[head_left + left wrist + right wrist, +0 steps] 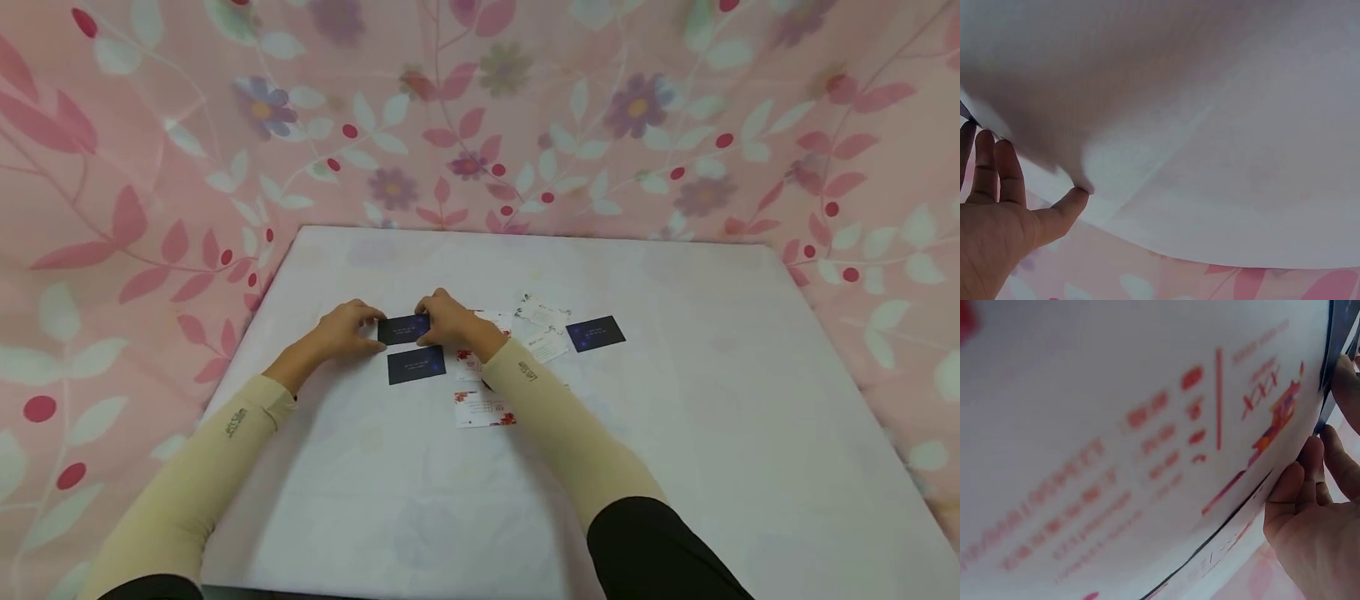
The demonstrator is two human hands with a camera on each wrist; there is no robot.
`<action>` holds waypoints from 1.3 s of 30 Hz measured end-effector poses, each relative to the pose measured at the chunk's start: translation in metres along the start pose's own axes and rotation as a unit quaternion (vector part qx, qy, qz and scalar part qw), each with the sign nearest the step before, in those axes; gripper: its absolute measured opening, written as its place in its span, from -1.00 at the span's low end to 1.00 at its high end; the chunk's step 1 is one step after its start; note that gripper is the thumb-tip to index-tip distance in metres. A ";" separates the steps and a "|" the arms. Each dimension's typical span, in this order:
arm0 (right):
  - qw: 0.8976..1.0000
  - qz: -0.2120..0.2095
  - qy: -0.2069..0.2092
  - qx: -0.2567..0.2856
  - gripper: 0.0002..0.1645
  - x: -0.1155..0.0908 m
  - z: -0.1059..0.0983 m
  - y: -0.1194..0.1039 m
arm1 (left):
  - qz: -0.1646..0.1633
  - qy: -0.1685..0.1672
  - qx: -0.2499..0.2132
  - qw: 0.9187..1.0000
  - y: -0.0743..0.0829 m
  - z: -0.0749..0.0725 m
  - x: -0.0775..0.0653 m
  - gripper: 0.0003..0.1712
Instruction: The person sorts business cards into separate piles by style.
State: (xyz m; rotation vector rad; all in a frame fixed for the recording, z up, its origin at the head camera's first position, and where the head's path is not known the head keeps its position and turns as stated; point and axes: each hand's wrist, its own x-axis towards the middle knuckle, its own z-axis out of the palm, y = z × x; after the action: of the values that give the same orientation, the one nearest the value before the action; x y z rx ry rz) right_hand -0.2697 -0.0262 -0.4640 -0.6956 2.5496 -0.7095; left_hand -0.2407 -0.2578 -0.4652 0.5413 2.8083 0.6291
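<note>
A dark blue business card (403,329) lies between the two hands, at the left of the group of cards. My left hand (347,328) touches its left end, thumb and fingers spread apart near the corners. In the left wrist view, this hand's thumb (1072,206) rests on the white cloth, and a dark card corner shows at the fingertips. My right hand (450,322) grips the right end of that card with thumb and forefinger. Just below lies a second dark blue business card (417,365). The right wrist view shows my right hand (1316,519) beside dark card edges.
White business cards with red print (483,410) lie under and beside the right forearm, partly hidden. Farther right are white cards with dark floral corners (543,312) and another dark blue card (596,333). The white-covered table (720,433) meets a pink floral curtain (480,117).
</note>
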 end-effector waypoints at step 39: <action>0.997 0.059 0.048 0.028 -0.28 0.013 -0.002 0.006 | -0.048 -0.099 -0.068 0.992 -0.010 -0.022 0.047 -0.43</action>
State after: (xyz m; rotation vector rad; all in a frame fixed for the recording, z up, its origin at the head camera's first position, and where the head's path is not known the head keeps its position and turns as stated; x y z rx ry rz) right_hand -0.2828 -0.0280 -0.4683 -0.4997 2.6211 -0.7901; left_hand -0.2925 -0.2555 -0.4557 0.4150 2.5675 0.6997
